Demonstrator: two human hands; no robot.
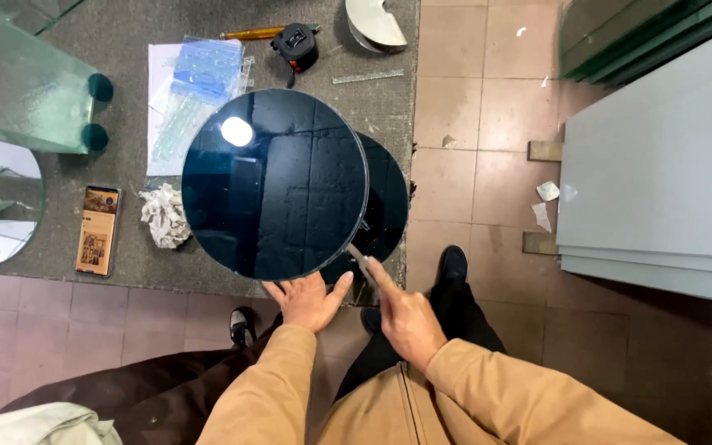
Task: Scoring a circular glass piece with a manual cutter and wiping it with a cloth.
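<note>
1. Dark round glass disc (275, 183) lies just ahead of both hands, overhanging table (59, 239) near edge, atop second disc (389, 198).
2. L hand (306, 301) open, palm under disc rim; nearer.
3. R hand (405, 317) pinches thin tool (359, 257) at rim; round, no long axis.

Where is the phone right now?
In the head view, the phone lies flat on the grey table at the left, beside the crumpled paper and left of the dark glass disc.
</note>
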